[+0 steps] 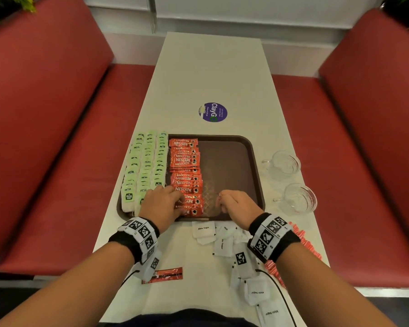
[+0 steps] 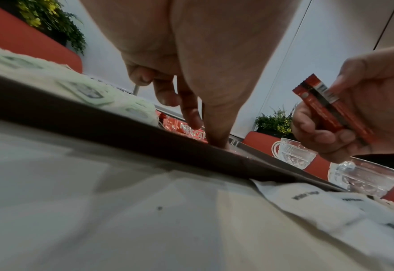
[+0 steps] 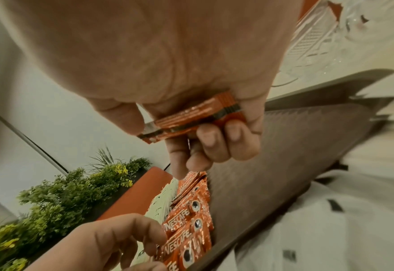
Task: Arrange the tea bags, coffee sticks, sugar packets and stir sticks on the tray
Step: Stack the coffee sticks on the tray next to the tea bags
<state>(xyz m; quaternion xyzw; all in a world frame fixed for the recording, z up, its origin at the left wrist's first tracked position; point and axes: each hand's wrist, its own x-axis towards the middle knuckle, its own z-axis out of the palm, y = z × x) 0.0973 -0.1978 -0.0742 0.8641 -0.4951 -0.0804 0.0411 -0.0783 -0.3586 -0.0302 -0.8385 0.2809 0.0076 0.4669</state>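
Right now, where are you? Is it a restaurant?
Probably a cafeteria or fast-food diner: red booth seats flank a long white table, which carries a brown serving tray and a ClayGo clean-up sticker.

Stir sticks [image 1: 302, 241] partly behind wrist.

Black wristbands [image 1: 273, 237] with checkered markers

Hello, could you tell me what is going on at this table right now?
A person is laying out drink supplies on a brown tray. Tea bags fill its left side, with a column of coffee sticks beside them. The left hand presses on the nearest sticks, while the right hand holds a small bundle of coffee sticks. Sugar packets lie on the table.
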